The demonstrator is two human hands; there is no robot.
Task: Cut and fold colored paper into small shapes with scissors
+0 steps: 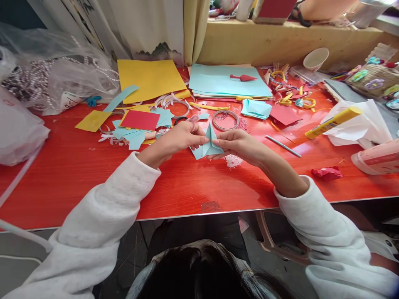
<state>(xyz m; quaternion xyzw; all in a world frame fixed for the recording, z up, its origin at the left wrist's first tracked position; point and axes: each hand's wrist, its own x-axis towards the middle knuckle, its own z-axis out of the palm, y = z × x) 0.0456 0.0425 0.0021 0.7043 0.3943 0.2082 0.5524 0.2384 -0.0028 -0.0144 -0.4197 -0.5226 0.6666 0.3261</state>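
Observation:
A light blue folded paper (210, 145) with a pointed upright flap is held between both hands above the red table (187, 187). My left hand (183, 136) pinches its left side with thumb and fingers. On the right edge, my right hand (238, 145) grips it, thumb on top and fingers underneath. Just behind the paper lies a roll of tape (225, 120). Scissors with pink and black handles (187, 119) lie partly hidden behind my left hand. White shredded scraps (233, 160) sit below my right hand.
Yellow sheets (149, 79) and blue sheets (227, 81) lie at the back. Coloured scraps (140, 119) are left of the hands. To the right are a thin blue stick (283, 145), a glue stick (333, 122), crumpled red paper (326, 173) and a pink cup (377, 158).

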